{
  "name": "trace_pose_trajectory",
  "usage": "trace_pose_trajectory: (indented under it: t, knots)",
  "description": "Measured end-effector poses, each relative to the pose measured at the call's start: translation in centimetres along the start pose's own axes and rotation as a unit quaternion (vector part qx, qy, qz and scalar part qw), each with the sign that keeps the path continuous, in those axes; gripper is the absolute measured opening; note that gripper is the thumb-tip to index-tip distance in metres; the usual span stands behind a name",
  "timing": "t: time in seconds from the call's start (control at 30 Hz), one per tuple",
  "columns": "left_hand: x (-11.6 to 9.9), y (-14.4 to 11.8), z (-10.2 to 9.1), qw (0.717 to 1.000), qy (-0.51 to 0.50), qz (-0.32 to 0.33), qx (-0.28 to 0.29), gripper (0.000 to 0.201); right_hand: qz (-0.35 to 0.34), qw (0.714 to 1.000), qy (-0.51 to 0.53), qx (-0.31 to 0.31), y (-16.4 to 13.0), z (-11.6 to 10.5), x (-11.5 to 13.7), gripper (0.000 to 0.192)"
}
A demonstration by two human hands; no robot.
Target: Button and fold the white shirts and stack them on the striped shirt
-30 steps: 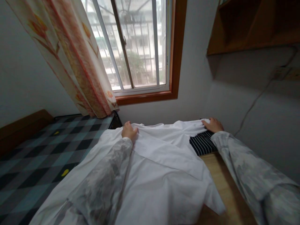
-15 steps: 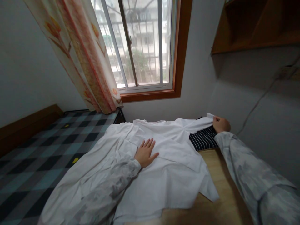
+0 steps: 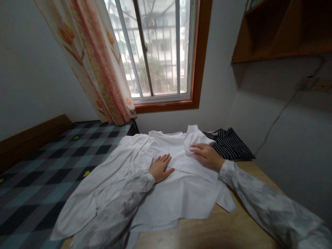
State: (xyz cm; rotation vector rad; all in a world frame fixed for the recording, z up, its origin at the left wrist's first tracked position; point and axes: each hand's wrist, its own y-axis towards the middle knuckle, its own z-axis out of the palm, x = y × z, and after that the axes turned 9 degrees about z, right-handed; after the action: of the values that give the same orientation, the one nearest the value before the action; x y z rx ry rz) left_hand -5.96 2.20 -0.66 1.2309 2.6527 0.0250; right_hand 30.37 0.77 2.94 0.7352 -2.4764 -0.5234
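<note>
A white shirt [image 3: 178,193] lies spread over the wooden table, its long left-hand sleeve part bunched in loose wrinkles. My left hand [image 3: 160,168] rests palm-down on the middle of the shirt with its fingers spread. On the right, the shirt's sleeve [image 3: 193,136] is folded inward over the body. My right hand [image 3: 207,155] lies on that fold, fingers stretched out toward the left; its thumb is hidden. Just beyond the right hand sits a black-and-white striped folded garment [image 3: 232,143].
To the left is a bed with a checked cover [image 3: 33,180]. A wooden tabletop [image 3: 220,228] shows at the front and right. Behind are a window [image 3: 160,62] and a floral curtain [image 3: 103,76]. A wooden shelf [image 3: 272,31] hangs at the upper right, above a cable [image 3: 275,121].
My right hand has moved left, bringing the shirt's right-side sleeve inward, and its fingers have straightened. More of the striped garment shows. My left hand stays in place.
</note>
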Motion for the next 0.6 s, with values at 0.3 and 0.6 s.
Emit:
trace_pose_trajectory:
  t: [0.3, 0.6]
  knots:
    - [-0.2, -0.3, 0.4, 0.998, -0.025, 0.005, -0.06, 0.069, 0.177, 0.978, -0.011, -0.108, -1.2, 2.8, -0.1, 0.047]
    - [0.3, 1.0, 0.8, 0.965, -0.211, -0.062, -0.143, 0.051, 0.248, 0.968, -0.01, -0.048, 2.2, 5.9, 2.5, 0.008]
